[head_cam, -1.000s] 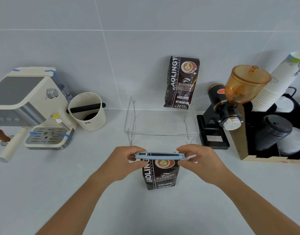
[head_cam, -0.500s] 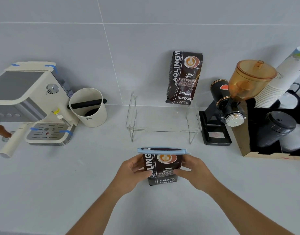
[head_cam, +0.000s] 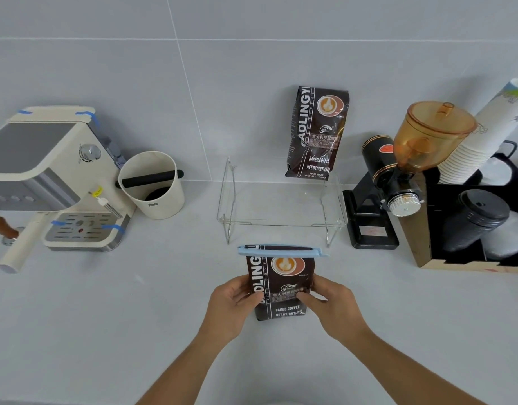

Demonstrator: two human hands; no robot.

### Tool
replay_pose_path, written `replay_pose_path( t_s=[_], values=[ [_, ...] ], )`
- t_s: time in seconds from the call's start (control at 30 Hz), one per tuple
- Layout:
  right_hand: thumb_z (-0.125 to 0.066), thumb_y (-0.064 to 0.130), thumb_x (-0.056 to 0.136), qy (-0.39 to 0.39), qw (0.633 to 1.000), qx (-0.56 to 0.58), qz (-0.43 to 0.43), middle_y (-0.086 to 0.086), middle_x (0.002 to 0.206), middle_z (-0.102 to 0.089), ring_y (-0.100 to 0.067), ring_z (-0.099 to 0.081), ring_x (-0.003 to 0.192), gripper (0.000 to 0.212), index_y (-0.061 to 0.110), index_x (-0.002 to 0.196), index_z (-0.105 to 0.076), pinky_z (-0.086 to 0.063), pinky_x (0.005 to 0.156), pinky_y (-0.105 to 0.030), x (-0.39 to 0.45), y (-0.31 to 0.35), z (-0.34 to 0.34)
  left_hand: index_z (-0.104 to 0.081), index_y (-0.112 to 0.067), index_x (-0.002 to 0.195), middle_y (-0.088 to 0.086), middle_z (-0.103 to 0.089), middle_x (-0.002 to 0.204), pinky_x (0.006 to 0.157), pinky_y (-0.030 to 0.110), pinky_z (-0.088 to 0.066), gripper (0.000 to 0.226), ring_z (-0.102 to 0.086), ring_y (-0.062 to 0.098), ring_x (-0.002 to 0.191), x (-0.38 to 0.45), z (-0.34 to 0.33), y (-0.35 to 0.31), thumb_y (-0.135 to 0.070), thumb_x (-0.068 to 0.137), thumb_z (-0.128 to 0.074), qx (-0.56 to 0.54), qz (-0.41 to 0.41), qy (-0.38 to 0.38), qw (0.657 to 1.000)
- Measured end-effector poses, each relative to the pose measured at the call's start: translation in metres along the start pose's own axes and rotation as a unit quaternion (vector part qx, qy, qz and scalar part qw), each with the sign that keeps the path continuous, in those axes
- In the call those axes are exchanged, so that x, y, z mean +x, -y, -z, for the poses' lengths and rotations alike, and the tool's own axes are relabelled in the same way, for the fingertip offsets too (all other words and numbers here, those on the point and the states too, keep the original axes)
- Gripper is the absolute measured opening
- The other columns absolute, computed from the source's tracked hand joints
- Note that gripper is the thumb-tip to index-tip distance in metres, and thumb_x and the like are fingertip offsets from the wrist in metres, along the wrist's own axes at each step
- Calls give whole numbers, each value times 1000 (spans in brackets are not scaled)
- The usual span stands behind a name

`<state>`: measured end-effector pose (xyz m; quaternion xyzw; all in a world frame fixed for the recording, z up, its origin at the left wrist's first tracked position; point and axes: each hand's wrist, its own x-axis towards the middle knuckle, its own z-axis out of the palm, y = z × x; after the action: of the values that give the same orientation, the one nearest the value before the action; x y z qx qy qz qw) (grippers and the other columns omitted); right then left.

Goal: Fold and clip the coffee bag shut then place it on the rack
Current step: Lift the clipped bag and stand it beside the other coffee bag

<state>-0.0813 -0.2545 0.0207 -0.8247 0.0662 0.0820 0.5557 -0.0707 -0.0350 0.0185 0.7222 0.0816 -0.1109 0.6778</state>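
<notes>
Gripping the clipped coffee bag [head_cam: 281, 287] upright at lower centre, left hand [head_cam: 232, 305] and right hand [head_cam: 332, 306] clasp its sides; the rack [head_cam: 281, 226] lies directly above, equally near both.

Lower centre: coffee bag [head_cam: 281, 287] upright on the counter [head_cam: 105, 317], gripped at its sides by left hand [head_cam: 232, 305] and right hand [head_cam: 333, 308], blue clip [head_cam: 282, 250] across its folded top. Just above, clear rack [head_cam: 281, 211]; second bag [head_cam: 317, 135] behind, against the wall.
</notes>
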Motion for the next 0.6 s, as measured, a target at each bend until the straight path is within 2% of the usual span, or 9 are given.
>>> replay_pose_path(
  t_s=[0.1,0.27,0.4,0.6],
  values=[
    [-69,8,85,-5,1000,1,13,41,85,-69,15,-63,92,38,19,121,-66,-49,67,-1,-1,10,0,-71,-24,99,-8,-78,100,91,30,-56,36,-72,15,99,0,2,-9,6,81,-68,-16,-10,-10,1000],
    [-72,8,83,-30,998,21,46,21,95,-76,0,-68,96,37,29,114,-70,-57,73,-14,7,41,9,-71,-20,97,-7,-79,93,84,25,-58,32,-73,16,94,1,6,-40,8,80,-68,-45,-35,-28,998],
    [-71,6,83,-30,996,36,76,20,92,-77,0,-69,93,36,33,107,-71,-56,67,-14,14,72,21,-72,-17,92,-5,-80,88,80,23,-59,30,-74,16,88,2,11,-72,9,78,-70,-52,-80,-47,994],
    [-71,12,84,-20,990,21,139,21,94,-77,2,-68,96,35,43,100,-69,-58,73,-19,31,130,39,-72,-15,91,-5,-80,88,75,18,-58,27,-74,14,86,12,20,-125,8,78,-70,-60,-151,-60,985]
  ],
)
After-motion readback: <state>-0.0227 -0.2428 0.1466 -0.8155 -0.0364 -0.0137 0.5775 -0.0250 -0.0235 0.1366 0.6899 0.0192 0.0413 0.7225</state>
